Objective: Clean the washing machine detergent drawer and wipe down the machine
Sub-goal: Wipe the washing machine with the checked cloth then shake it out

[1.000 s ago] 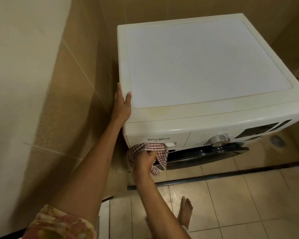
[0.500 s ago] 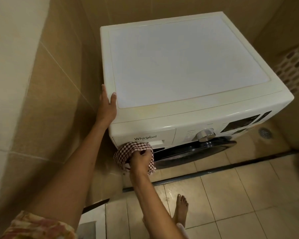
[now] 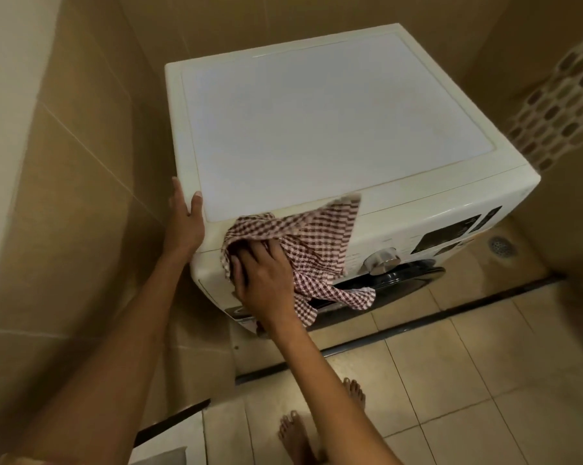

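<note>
While L hand, fingers together, braces smooth white machine corner, R hand, fingers spread, presses checked cloth.

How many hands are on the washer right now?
2. The left hand rests on the top left corner of the washer; the right hand presses the checked cloth against its front.

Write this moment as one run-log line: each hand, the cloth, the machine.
left hand rests on washing machine corner | right hand presses checked cloth on front panel | knob uncovered
</note>
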